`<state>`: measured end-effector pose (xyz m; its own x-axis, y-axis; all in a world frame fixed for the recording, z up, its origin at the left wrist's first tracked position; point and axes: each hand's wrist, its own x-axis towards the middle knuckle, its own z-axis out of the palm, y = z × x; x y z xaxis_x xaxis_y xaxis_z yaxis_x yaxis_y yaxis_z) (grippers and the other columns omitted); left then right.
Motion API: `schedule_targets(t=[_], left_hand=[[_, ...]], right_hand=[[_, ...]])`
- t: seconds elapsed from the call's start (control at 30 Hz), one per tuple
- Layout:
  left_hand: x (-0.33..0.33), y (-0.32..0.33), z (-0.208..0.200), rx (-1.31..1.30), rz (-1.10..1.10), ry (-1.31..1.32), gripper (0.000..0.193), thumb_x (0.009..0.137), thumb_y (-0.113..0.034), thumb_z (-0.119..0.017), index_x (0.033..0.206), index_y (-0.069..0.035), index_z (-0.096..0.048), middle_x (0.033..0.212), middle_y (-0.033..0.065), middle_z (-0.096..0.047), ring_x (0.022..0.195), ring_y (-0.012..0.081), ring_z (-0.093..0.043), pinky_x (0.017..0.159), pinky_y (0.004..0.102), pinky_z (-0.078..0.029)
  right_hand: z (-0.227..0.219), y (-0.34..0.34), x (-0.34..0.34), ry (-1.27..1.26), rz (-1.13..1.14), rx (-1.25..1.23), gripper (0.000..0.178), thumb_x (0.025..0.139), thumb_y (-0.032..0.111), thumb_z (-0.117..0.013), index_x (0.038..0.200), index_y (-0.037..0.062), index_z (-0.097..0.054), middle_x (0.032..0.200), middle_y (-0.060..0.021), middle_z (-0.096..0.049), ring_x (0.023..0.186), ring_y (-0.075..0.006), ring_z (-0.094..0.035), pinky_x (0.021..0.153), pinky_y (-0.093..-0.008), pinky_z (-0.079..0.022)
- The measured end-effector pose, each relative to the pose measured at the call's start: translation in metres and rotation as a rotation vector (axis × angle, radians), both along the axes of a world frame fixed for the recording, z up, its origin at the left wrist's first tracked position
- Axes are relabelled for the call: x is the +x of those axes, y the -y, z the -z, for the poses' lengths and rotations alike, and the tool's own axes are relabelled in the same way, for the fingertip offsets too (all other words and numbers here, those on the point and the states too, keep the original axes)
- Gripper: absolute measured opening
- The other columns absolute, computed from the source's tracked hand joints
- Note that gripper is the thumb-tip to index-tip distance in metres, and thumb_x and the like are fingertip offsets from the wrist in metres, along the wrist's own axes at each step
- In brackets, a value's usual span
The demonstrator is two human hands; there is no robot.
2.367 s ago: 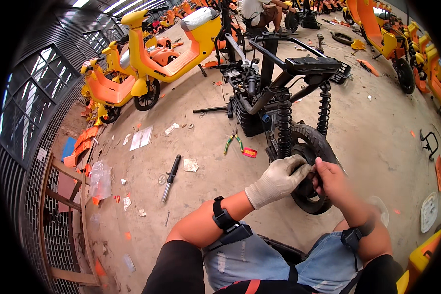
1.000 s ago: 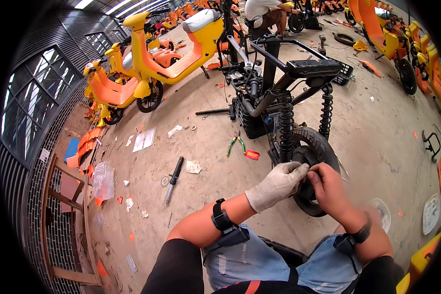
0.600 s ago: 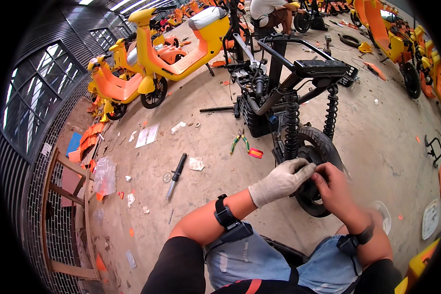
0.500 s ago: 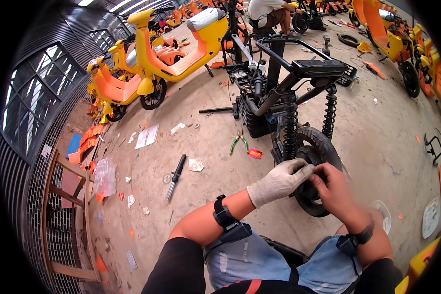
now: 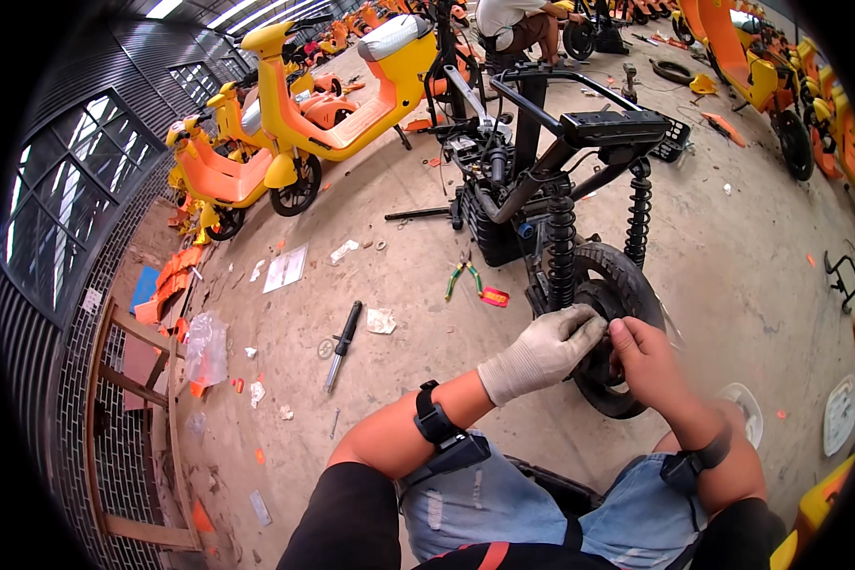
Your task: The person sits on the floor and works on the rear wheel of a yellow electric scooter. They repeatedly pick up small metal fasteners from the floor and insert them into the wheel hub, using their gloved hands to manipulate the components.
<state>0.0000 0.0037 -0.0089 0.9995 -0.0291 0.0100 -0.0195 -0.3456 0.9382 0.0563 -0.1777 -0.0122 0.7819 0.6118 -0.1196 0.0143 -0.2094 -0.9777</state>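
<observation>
My left hand (image 5: 562, 344), in a whitish work glove, is closed in a pinch in front of the wheel. Bare, my right hand (image 5: 648, 357) meets it with curled fingers, the thumb pressed against the forefinger. What the fingertips hold, if anything, is too small or hidden to name. Just behind both hands is the black rear wheel (image 5: 627, 275), its hub partly covered by them. Above it rises the stripped black scooter frame (image 5: 532, 195), with a coil shock absorber (image 5: 561, 242) on the left and another shock absorber (image 5: 639, 214) on the right.
Left of the wheel lie green-handled pliers (image 5: 464, 275), a red packet (image 5: 495, 297), a loose shock absorber (image 5: 344, 345) and paper scraps. A yellow-orange scooter (image 5: 342, 114) stands at the back left. Another person (image 5: 522, 28) crouches far back. White lids (image 5: 838, 415) lie at right.
The fingers of my right hand have shifted slightly, with the thumb now more upright. My left hand stays almost where it was. The view has moved a little.
</observation>
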Motion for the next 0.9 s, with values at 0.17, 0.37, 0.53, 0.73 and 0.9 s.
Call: schedule_targets(t=[0.17,0.37,0.53,0.73,0.9], left_hand=[[-0.004,-0.002,-0.016,0.106,0.063,-0.037,0.031,0.102,-0.028,-0.050,0.108,0.000,-0.060,0.090,0.0123,-0.064,0.084,0.0190,-0.060,0.080,0.0331,-0.049],[0.000,0.007,-0.019,0.141,0.078,-0.005,0.030,0.101,-0.027,-0.053,0.108,0.001,-0.060,0.092,0.0136,-0.065,0.085,0.0194,-0.062,0.080,0.0341,-0.049],[-0.003,0.008,-0.016,0.095,0.014,-0.049,0.022,0.100,-0.019,-0.054,0.108,0.000,-0.061,0.093,0.0093,-0.065,0.088,0.0154,-0.060,0.080,0.0292,-0.048],[0.002,0.009,-0.013,0.120,0.028,-0.017,0.024,0.100,-0.022,-0.053,0.109,0.000,-0.060,0.093,0.0097,-0.065,0.088,0.0166,-0.061,0.080,0.0307,-0.049],[0.000,0.009,-0.015,0.171,0.017,0.028,0.025,0.100,-0.023,-0.053,0.109,-0.001,-0.060,0.091,0.0099,-0.065,0.084,0.0180,-0.060,0.077,0.0316,-0.049]], right_hand=[[0.001,-0.005,0.002,-0.187,-0.048,0.081,0.040,0.104,0.032,-0.047,0.080,0.0007,-0.057,0.068,-0.0001,-0.054,0.056,-0.0092,-0.050,0.053,-0.0269,-0.043],[-0.007,0.005,0.004,-0.313,-0.006,0.072,0.038,0.103,0.033,-0.049,0.083,0.0009,-0.059,0.069,-0.0001,-0.054,0.056,-0.0081,-0.050,0.053,-0.0251,-0.044],[0.010,-0.002,0.012,-0.210,-0.027,0.050,0.038,0.101,0.035,-0.052,0.088,0.0000,-0.061,0.067,-0.0016,-0.056,0.057,-0.0099,-0.053,0.053,-0.0276,-0.044],[-0.001,0.007,0.010,-0.185,-0.009,0.074,0.038,0.100,0.035,-0.054,0.087,0.0002,-0.060,0.067,-0.0013,-0.056,0.059,-0.0089,-0.055,0.054,-0.0279,-0.045],[-0.008,0.005,0.009,-0.151,-0.003,0.058,0.036,0.099,0.033,-0.057,0.088,-0.0010,-0.061,0.069,-0.0015,-0.057,0.060,-0.0089,-0.056,0.056,-0.0282,-0.047]])
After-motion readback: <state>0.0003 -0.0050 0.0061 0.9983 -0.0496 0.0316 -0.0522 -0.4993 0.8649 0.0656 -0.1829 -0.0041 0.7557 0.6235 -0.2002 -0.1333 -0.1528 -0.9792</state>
